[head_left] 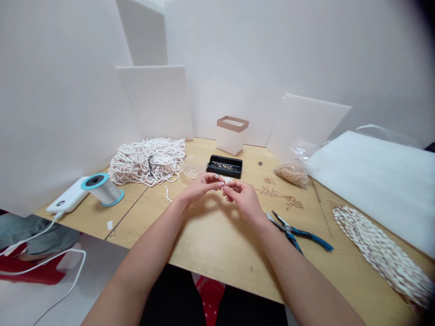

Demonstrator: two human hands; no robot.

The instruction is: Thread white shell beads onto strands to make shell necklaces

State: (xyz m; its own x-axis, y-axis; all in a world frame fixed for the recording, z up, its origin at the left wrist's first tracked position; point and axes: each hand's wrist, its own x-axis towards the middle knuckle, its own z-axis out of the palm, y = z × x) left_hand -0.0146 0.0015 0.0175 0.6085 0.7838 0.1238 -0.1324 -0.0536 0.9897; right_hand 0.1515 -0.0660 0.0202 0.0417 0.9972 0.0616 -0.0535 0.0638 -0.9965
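Observation:
Over the middle of the table, my left hand (pixel 205 184) and my right hand (pixel 239 194) meet at the fingertips. Both are pinched closed around something small; white beads (pixel 227 179) show just behind the fingers, though I cannot tell whether they are held or lie on the table. Right behind the hands sits a black tray (pixel 224 159) with small shiny pieces in it. A clear round dish (pixel 191 168) stands beside my left hand. Off to the right of my right hand, small gold findings (pixel 278 193) are scattered, and blue-handled pliers (pixel 299 231) lie open near my right forearm.
At the left are a heap of white bead strands (pixel 147 160), a spool of clear line (pixel 103 189) and a white power bank (pixel 70 194) with a cable. A bag of gold pieces (pixel 292 174), a white bin (pixel 231 140) and more bead strands (pixel 380 253) stand around.

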